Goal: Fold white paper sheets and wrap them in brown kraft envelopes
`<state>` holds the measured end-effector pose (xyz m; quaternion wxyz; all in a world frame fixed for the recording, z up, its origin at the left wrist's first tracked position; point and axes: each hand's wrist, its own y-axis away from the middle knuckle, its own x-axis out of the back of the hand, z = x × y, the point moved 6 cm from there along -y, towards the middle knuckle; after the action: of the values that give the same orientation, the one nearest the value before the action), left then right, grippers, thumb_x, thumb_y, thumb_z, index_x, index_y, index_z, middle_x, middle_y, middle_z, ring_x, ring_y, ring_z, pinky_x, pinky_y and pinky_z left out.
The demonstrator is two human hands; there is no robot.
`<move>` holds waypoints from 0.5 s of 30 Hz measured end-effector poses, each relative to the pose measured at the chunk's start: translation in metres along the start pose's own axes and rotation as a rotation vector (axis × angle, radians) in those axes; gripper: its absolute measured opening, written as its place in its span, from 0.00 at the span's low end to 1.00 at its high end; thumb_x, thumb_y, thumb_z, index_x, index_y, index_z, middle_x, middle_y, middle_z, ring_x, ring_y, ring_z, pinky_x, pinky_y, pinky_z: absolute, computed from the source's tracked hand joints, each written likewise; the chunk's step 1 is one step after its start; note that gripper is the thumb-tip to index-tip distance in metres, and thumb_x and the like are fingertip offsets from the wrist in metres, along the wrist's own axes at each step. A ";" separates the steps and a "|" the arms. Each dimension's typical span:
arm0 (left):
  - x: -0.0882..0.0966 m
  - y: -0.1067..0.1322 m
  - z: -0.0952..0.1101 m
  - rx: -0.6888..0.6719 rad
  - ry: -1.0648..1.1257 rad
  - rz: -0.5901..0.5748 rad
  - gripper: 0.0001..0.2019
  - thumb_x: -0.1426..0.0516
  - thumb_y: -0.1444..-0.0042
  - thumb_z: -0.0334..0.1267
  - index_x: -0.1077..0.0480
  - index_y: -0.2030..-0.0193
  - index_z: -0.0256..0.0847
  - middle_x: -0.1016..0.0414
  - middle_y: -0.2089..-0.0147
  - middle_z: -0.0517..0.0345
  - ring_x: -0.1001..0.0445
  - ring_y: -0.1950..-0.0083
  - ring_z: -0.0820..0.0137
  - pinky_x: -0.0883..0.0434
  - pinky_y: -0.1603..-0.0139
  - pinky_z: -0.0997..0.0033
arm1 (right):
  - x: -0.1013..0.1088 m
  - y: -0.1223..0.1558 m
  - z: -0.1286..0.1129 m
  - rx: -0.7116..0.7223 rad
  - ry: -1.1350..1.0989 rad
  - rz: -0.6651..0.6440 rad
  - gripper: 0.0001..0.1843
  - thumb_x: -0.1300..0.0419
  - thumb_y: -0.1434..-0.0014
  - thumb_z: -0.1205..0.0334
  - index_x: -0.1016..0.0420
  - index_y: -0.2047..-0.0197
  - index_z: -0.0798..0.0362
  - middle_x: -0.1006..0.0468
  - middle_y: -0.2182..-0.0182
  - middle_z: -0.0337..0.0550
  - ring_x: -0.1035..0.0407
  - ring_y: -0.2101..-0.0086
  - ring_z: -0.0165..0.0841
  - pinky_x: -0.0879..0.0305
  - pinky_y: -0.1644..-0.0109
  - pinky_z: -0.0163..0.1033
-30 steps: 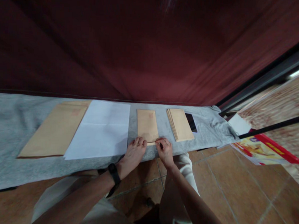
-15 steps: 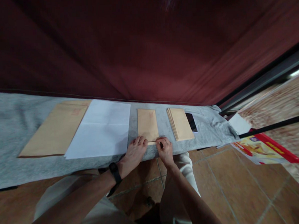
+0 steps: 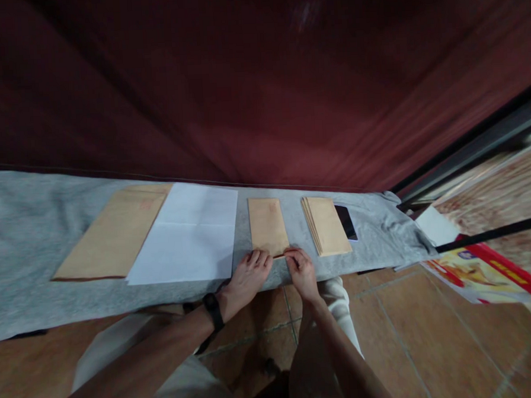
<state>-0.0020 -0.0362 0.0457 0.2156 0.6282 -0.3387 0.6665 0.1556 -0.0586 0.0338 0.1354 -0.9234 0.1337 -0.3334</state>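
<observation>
A small brown paper envelope (image 3: 267,225) lies on the grey cloth in front of me. My left hand (image 3: 254,271) rests on its near left corner, palm down, fingers slightly bent and a little apart. At the near right corner, my right hand (image 3: 301,271) has thumb and fingers pinched on the edge of the envelope. A thin dark line of the open edge shows between both hands. To the right sits a small stack of similar brown envelopes (image 3: 329,225), slightly fanned at the left side.
Left of my hands lie white paper sheets (image 3: 187,239), partly over a large brown envelope (image 3: 116,233). A dark phone (image 3: 347,221) lies beside the stack. Grey cloth (image 3: 378,234) covers the narrow surface, with dark red fabric (image 3: 243,105) behind. A red-yellow package (image 3: 487,273) stands at right.
The view has shifted slightly, so everything appears a little farther right and lower. At the near edge of the small envelope, the pale strip now shows as a darker line.
</observation>
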 end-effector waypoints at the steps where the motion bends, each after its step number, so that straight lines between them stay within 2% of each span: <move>1: -0.001 0.000 0.001 -0.011 -0.004 0.007 0.13 0.48 0.35 0.25 0.29 0.47 0.37 0.26 0.47 0.46 0.29 0.45 0.60 0.30 0.48 0.61 | 0.001 -0.002 0.000 -0.010 -0.001 0.007 0.11 0.46 0.33 0.64 0.21 0.59 0.50 0.19 0.58 0.47 0.25 0.55 0.38 0.30 0.45 0.46; 5: -0.005 -0.001 0.004 -0.047 -0.029 0.017 0.15 0.49 0.36 0.25 0.29 0.46 0.36 0.26 0.45 0.45 0.29 0.42 0.59 0.30 0.45 0.60 | 0.004 -0.004 -0.012 -0.054 -0.044 -0.016 0.11 0.45 0.34 0.63 0.20 0.58 0.49 0.19 0.57 0.47 0.25 0.53 0.39 0.31 0.43 0.47; 8: -0.011 0.000 0.003 -0.051 -0.045 0.008 0.15 0.48 0.36 0.25 0.30 0.45 0.37 0.27 0.43 0.46 0.29 0.42 0.59 0.30 0.45 0.59 | 0.017 -0.003 -0.043 -0.140 -0.201 -0.018 0.11 0.44 0.34 0.59 0.19 0.56 0.48 0.18 0.56 0.46 0.25 0.53 0.38 0.30 0.44 0.45; 12: -0.016 0.000 0.002 -0.051 -0.030 -0.027 0.13 0.48 0.35 0.27 0.30 0.46 0.38 0.27 0.43 0.47 0.30 0.41 0.60 0.30 0.43 0.59 | 0.039 0.010 -0.109 -0.216 -0.669 -0.303 0.15 0.42 0.33 0.50 0.19 0.64 0.49 0.17 0.67 0.42 0.22 0.62 0.35 0.26 0.53 0.40; 14: -0.013 -0.001 0.001 -0.040 -0.021 -0.043 0.12 0.48 0.35 0.27 0.31 0.47 0.38 0.27 0.44 0.48 0.30 0.41 0.60 0.31 0.43 0.59 | 0.054 0.020 -0.135 -0.154 -0.765 -0.411 0.24 0.44 0.34 0.40 0.22 0.72 0.47 0.19 0.73 0.39 0.22 0.68 0.32 0.26 0.61 0.37; 15: -0.011 -0.001 0.002 -0.039 -0.019 -0.051 0.12 0.48 0.35 0.26 0.31 0.48 0.38 0.27 0.45 0.48 0.30 0.41 0.60 0.31 0.44 0.59 | 0.061 0.025 -0.142 -0.099 -0.755 -0.396 0.28 0.47 0.35 0.35 0.24 0.75 0.46 0.20 0.76 0.36 0.23 0.71 0.28 0.27 0.64 0.34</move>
<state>0.0008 -0.0354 0.0353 0.2412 0.6386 -0.3377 0.6480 0.1038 -0.1253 0.1659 0.0637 -0.9939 -0.0891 0.0155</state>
